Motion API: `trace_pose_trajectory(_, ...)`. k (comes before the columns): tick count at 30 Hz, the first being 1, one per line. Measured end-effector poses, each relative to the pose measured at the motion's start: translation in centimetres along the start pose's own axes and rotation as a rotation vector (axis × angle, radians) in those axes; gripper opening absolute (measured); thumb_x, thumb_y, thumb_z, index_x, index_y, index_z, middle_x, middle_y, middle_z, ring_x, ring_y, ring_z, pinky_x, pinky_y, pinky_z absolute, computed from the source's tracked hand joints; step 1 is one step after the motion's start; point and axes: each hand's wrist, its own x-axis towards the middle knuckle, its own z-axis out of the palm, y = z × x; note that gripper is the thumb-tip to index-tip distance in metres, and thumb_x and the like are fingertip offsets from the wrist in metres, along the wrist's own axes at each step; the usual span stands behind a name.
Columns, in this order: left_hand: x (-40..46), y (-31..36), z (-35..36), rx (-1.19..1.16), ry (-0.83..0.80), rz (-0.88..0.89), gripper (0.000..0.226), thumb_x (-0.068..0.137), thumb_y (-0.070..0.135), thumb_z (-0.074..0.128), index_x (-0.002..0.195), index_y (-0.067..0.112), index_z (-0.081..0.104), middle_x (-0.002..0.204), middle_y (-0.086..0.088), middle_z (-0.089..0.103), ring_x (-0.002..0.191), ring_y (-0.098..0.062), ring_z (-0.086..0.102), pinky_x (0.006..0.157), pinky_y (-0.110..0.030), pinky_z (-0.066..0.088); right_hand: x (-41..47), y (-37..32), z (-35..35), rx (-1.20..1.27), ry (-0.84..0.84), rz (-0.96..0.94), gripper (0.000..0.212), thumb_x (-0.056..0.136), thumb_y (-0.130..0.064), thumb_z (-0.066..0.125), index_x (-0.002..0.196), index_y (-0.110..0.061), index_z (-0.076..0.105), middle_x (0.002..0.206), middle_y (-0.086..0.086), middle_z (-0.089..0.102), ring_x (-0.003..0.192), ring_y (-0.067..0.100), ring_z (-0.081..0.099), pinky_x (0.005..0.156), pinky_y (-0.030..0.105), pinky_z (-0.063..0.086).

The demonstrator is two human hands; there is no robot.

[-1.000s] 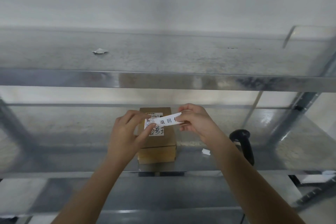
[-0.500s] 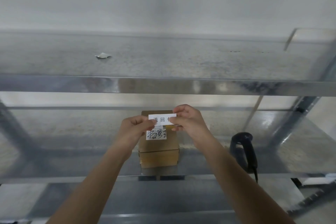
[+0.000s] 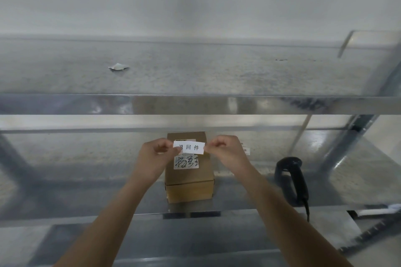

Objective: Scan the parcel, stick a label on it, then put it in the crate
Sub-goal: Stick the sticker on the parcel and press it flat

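My left hand (image 3: 155, 154) and right hand (image 3: 225, 149) each pinched an end of the flimsy white paper label (image 3: 189, 147), taut just above the small stiff brown cardboard parcel (image 3: 189, 178), probably light.

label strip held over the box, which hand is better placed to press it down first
Left, marginally. The left hand pinches the label end that lies over the parcel top; the right hand holds the end at the box's right edge. Both hands grip it, so it's close.
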Motion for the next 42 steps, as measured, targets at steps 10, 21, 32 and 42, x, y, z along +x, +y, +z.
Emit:
trace_pose_trajectory(10,0.2,-0.7,0.6,-0.016,0.016,-0.057,0.016,0.082,0.014,0.067,0.069,0.005,0.067,0.082,0.001,0.073,0.083,-0.011,0.067,0.078,-0.031,0.054,0.8,1.2,0.8,-0.059,-0.086,0.009,0.018,0.081,-0.011,0.069,0.071,-0.024,0.061,0.074,-0.008,0.064,0.075,0.008,0.060,0.072,0.019,0.046)
trace_pose_trajectory(21,2.5,-1.7,1.3,0.104,-0.081,-0.079,0.014,0.080,0.008,0.069,0.093,0.009,0.064,0.102,0.002,0.066,0.095,-0.017,0.058,0.080,-0.028,0.047,3.0,2.6,2.0,-0.072,-0.060,0.056,0.009,0.088,-0.014,0.062,0.094,-0.008,0.066,0.083,-0.005,0.063,0.083,0.012,0.059,0.064,0.013,0.039)
trace_pose_trajectory(32,2.6,-5.6,2.4,0.358,-0.187,-0.112,0.049,0.071,0.004,0.074,0.106,0.029,0.052,0.115,-0.010,0.064,0.111,-0.027,0.058,0.090,-0.036,0.052,3.0,5.7,3.7,-0.244,-0.087,0.140,0.002,0.089,-0.020,0.059,0.090,-0.018,0.061,0.092,-0.005,0.061,0.087,0.010,0.056,0.069,0.015,0.040)
trace_pose_trajectory(42,-3.2,-6.5,1.8,0.373,-0.275,-0.085,0.054,0.071,0.019,0.073,0.106,0.047,0.043,0.132,-0.010,0.042,0.126,-0.029,0.037,0.105,-0.042,0.040,-2.5,6.9,3.1,-0.304,-0.069,0.146,0.008,0.090,-0.021,0.060,0.082,-0.024,0.060,0.085,-0.009,0.063,0.078,0.001,0.058,0.062,0.009,0.037)
